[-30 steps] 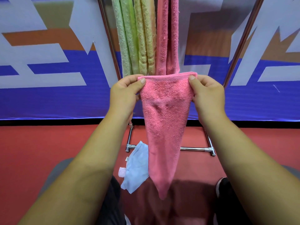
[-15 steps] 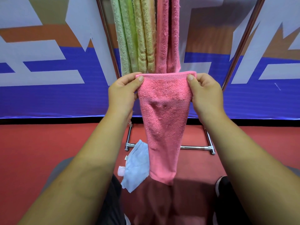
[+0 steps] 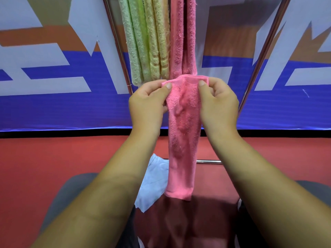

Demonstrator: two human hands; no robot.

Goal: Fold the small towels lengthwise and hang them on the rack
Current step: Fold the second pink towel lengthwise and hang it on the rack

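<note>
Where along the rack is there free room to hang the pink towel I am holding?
Free: the wide gap between the hung pink towel and the right pole. Crowded: from the left pole through the green towels and yellow towel, packed side by side.

left hand [image 3: 147, 104] and right hand [image 3: 219, 104] held up side by side, each pinching the pink towel [image 3: 181, 140].
</note>
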